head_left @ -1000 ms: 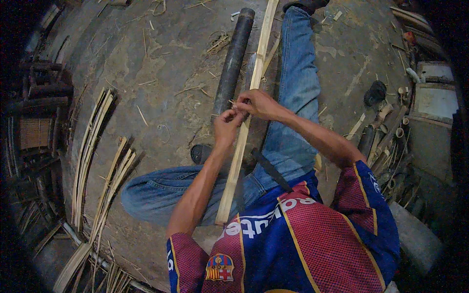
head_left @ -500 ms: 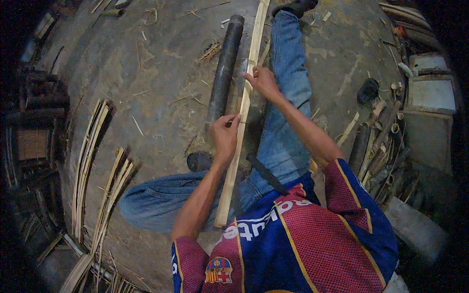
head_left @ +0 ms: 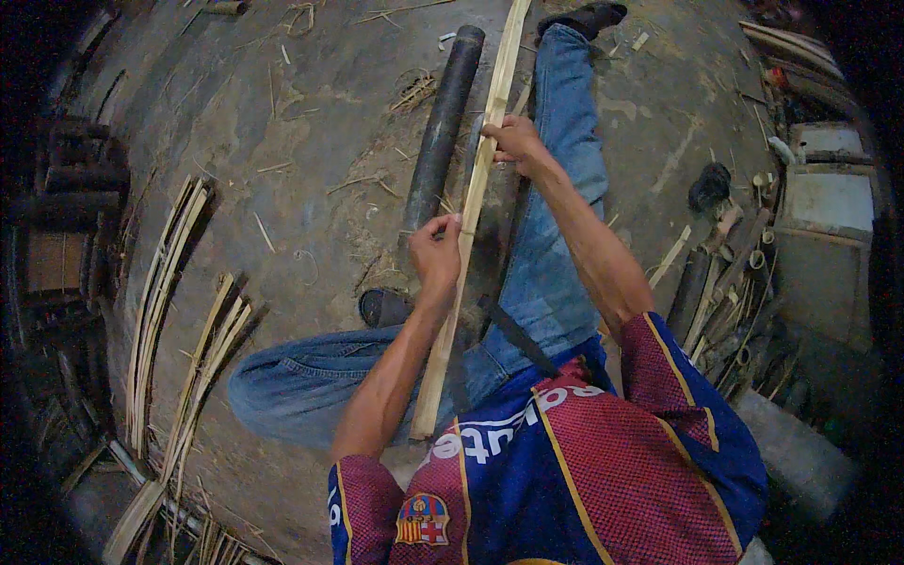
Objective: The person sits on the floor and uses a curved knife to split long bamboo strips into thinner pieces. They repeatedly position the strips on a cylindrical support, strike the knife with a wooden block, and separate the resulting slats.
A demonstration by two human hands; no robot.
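Long pale bamboo strip [head_left: 468, 221] lay slanted over the lap and jeans, beside a dark bamboo pole [head_left: 441, 132] on the dirt floor [head_left: 311, 141]. Pinched mid-length by left hand [head_left: 435, 254], gripped higher by right hand [head_left: 513, 141]; likely splinter cuts or strip sliding sideways if either grip slackened.

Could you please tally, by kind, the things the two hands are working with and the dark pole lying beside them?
Pale bamboo slat: 1
Dark pole: 1
Hands on the slat, left hand and right hand: 2
Total: 4
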